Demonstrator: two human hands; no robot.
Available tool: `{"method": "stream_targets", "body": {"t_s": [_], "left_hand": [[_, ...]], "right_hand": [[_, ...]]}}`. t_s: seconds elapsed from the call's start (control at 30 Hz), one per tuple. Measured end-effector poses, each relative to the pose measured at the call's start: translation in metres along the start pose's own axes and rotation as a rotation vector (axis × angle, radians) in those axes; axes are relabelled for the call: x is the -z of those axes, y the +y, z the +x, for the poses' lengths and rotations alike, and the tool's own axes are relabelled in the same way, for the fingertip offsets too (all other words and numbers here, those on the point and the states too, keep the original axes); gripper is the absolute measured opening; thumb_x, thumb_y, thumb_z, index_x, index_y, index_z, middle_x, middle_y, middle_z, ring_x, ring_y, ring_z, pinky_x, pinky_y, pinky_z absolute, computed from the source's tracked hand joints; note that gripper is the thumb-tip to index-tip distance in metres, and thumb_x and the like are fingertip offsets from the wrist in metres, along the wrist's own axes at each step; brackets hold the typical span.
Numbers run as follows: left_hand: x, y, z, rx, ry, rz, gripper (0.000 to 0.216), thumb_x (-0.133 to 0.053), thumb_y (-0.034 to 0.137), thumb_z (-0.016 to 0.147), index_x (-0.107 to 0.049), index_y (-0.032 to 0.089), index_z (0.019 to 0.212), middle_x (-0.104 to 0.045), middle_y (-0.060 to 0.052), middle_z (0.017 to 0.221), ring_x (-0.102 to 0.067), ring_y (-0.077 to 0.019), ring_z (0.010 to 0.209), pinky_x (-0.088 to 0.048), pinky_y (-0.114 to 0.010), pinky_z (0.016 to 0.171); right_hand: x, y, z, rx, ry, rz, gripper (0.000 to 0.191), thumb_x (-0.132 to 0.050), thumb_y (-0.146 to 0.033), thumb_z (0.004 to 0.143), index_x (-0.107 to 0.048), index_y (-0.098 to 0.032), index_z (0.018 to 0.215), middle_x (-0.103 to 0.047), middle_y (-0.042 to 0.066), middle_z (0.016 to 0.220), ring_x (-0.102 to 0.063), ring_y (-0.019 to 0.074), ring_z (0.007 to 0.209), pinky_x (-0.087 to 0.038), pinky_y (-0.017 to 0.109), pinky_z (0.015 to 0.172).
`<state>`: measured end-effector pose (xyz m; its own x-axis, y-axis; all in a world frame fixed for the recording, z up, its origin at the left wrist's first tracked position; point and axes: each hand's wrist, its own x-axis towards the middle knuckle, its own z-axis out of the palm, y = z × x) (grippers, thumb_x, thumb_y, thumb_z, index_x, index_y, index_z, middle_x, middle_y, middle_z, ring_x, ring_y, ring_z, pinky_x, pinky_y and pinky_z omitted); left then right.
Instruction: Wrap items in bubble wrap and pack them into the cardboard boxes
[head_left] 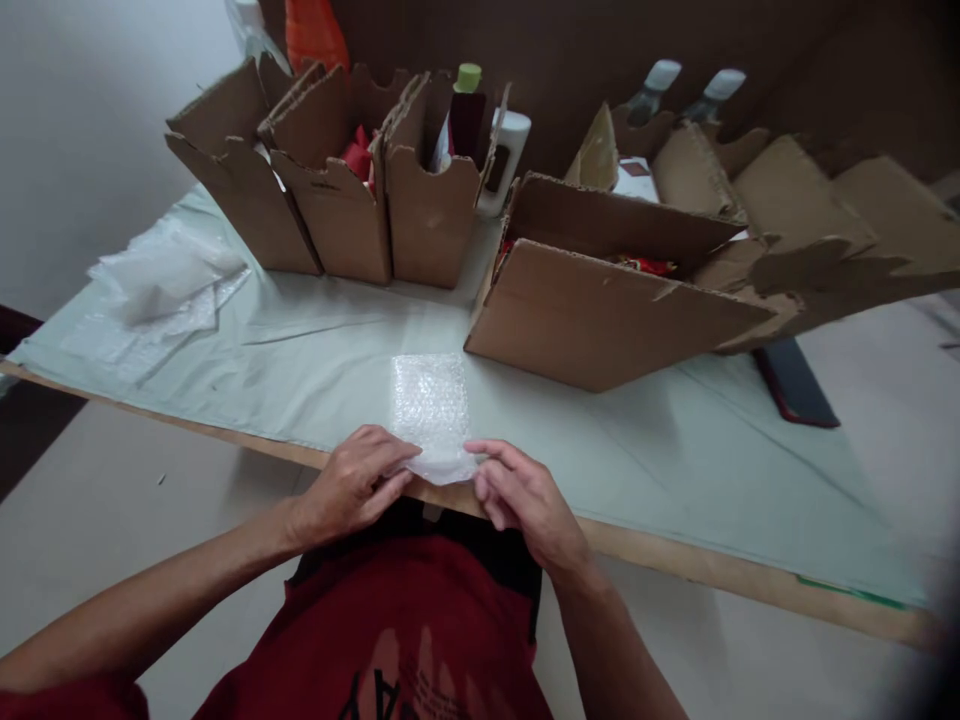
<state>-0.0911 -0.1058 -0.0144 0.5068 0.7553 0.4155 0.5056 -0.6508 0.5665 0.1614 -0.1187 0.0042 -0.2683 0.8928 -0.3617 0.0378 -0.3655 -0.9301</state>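
Observation:
A clear bubble wrap bag lies flat on the cloth at the table's front edge, its near end lifted slightly and hanging just over the edge. My left hand pinches the near left corner between thumb and fingers. At the near right corner, my right hand has its index finger and thumb on the plastic, with the other fingers curled in. Whether anything is inside the bag, I cannot tell.
More clear plastic bags lie heaped at the left. Along the back stand several cardboard bins, among them a wide box and a narrow one, with bottles behind. A dark flat object rests at the right edge.

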Motion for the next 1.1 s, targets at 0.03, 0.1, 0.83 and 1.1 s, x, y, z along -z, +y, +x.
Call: {"method": "stream_targets", "body": {"t_s": [0.03,0.1,0.83,1.1], "left_hand": [[0.001,0.0,0.0,0.053,0.004,-0.015,0.021,-0.056,0.017,0.097,-0.062,0.02,0.117,-0.074,-0.006,0.093,-0.068,-0.0197,0.084,-0.057,-0.037,0.078],[0.002,-0.001,0.001,0.143,-0.003,-0.037,0.019,-0.056,0.021,0.097,-0.063,0.019,0.114,-0.073,-0.007,0.095,-0.068,-0.0203,0.086,-0.057,-0.035,0.075],[-0.016,-0.003,0.015,0.302,0.063,-0.009,0.029,-0.054,0.015,0.096,-0.062,0.021,0.123,-0.066,-0.003,0.088,-0.061,-0.018,0.08,-0.055,-0.033,0.075],[-0.006,0.005,0.002,0.145,0.156,0.024,0.036,-0.064,0.021,0.094,-0.059,0.02,0.13,-0.061,-0.016,0.131,-0.059,-0.0284,0.121,-0.054,-0.046,0.098]], "right_hand": [[0.003,-0.001,-0.002,0.051,0.032,-0.064,0.051,-0.064,-0.059,0.09,-0.064,-0.021,0.124,-0.061,-0.002,0.076,-0.046,0.0091,0.05,-0.036,0.024,0.046],[0.007,-0.006,-0.003,0.179,0.113,-0.261,0.058,-0.074,-0.051,0.084,-0.06,-0.024,0.133,-0.066,0.003,0.093,-0.058,0.0139,0.067,-0.049,0.028,0.059],[-0.016,0.008,0.007,0.859,0.12,-1.185,0.028,-0.058,-0.021,0.098,-0.065,-0.021,0.125,-0.07,0.012,0.13,-0.059,0.0292,0.125,-0.044,0.047,0.102],[-0.017,-0.003,0.028,0.791,-0.044,-1.18,0.025,-0.047,-0.014,0.103,-0.068,-0.017,0.115,-0.076,0.01,0.109,-0.066,0.0242,0.097,-0.046,0.041,0.09]]}}
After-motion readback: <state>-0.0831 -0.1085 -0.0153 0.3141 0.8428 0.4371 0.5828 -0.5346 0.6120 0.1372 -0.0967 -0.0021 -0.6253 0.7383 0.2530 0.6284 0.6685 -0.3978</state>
